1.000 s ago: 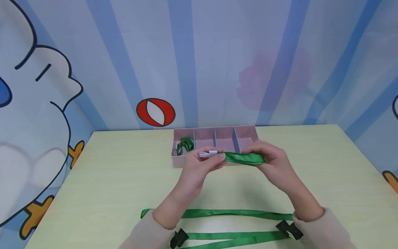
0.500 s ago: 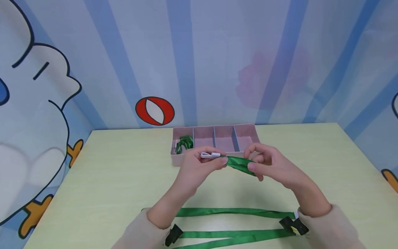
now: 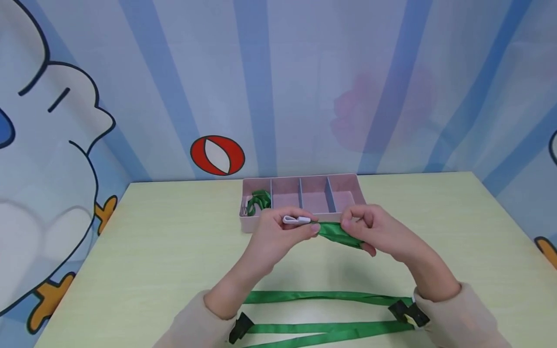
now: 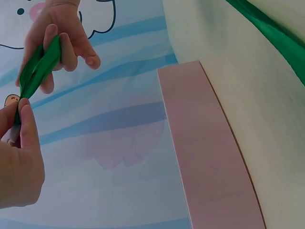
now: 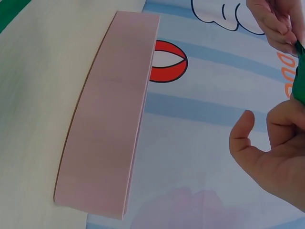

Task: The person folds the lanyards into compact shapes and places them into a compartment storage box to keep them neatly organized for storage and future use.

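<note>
My left hand (image 3: 276, 237) pinches a folded green lanyard (image 3: 337, 233) between thumb and fingers, right by its white end fitting (image 3: 297, 220). The lanyard's other end is in my right hand (image 3: 380, 233), thumb on the near side and fingers around the fold. Both hands hold it above the table, in front of the tray. The left wrist view shows the green band (image 4: 40, 69) bunched in layers across the right fingers. In the right wrist view only a strip of the lanyard (image 5: 300, 78) shows at the edge.
Behind the hands stands a pink tray (image 3: 285, 191) with several compartments; the leftmost holds a coiled green lanyard (image 3: 259, 199). More green lanyards (image 3: 322, 297) lie stretched across the pale table (image 3: 174, 256) near the sleeves. A printed backdrop (image 3: 300, 96) rises behind the table.
My right hand has moved left and slightly down, changing its hold on the lanyard. The band between the hands is shorter and now slants downward. The left hand has barely moved.
</note>
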The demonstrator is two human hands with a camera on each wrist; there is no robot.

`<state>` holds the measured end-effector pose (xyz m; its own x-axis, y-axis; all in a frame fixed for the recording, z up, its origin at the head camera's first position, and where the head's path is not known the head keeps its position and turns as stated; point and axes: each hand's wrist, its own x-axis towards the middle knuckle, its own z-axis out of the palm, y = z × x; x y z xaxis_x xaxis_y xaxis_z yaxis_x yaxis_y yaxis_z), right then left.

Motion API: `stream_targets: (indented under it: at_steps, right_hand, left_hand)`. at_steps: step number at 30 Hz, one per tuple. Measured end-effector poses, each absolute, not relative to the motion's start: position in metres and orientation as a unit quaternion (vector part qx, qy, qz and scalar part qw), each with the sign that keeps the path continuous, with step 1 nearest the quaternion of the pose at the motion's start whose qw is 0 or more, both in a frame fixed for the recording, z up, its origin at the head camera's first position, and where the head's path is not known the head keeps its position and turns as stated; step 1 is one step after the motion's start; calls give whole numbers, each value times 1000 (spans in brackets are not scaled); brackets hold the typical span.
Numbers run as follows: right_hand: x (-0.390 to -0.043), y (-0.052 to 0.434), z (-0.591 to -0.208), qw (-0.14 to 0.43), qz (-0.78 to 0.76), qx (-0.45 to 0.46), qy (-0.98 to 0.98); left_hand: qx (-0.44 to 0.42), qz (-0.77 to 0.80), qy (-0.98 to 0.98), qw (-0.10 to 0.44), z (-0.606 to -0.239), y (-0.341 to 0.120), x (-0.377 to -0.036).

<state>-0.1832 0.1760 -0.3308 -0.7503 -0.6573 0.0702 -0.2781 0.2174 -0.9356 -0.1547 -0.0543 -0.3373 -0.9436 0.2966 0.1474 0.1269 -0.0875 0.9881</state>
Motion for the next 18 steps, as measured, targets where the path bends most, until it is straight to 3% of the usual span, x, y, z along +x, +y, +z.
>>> stream_targets:
  at_steps: [10,18]
  right_hand:
    - [-183,181,-330,180,-518,-297,782]
    - [-178,177,-331,148,-467,-255,834]
  left_hand:
    - [153,709,687,50,-342,-52,-155]
    - [135,692,708,43,-352,-51,-156]
